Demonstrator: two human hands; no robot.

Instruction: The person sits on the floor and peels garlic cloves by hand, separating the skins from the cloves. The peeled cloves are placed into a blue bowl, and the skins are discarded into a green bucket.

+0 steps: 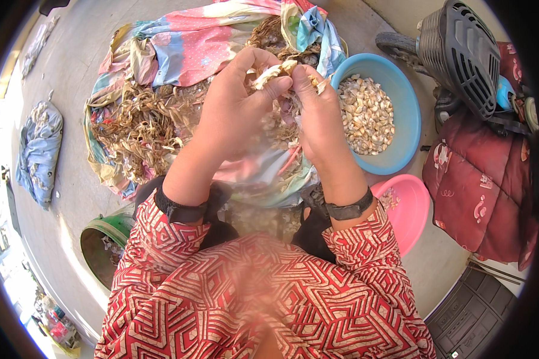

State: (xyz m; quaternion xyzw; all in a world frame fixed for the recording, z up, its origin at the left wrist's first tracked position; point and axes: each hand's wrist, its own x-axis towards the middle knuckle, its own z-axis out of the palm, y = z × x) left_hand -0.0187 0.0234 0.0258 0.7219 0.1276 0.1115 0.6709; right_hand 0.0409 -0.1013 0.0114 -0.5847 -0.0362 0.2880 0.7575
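Note:
My left hand [240, 101] pinches a piece of garlic with pale dry skin [269, 76] between thumb and fingers. Close beside it, my right hand [319, 114] holds yellowish garlic pieces [314, 82] with papery skin at its fingertips. The two thumbs nearly meet. Under the hands, a patchwork cloth [197, 49] lies spread on the floor, with dried garlic stalks [139, 130] heaped on it. A blue basin [404, 116] with many separated garlic cloves [366, 114] stands just right of my right hand. My palms hide part of the cloth.
A pink basin [415, 206] with a few cloves sits by my right forearm. On the left are a green container [90, 247] lying on its side and a stuffed blue bag [40, 148]. A parked two-wheeler with a red quilted cover [476, 188] stands at the right.

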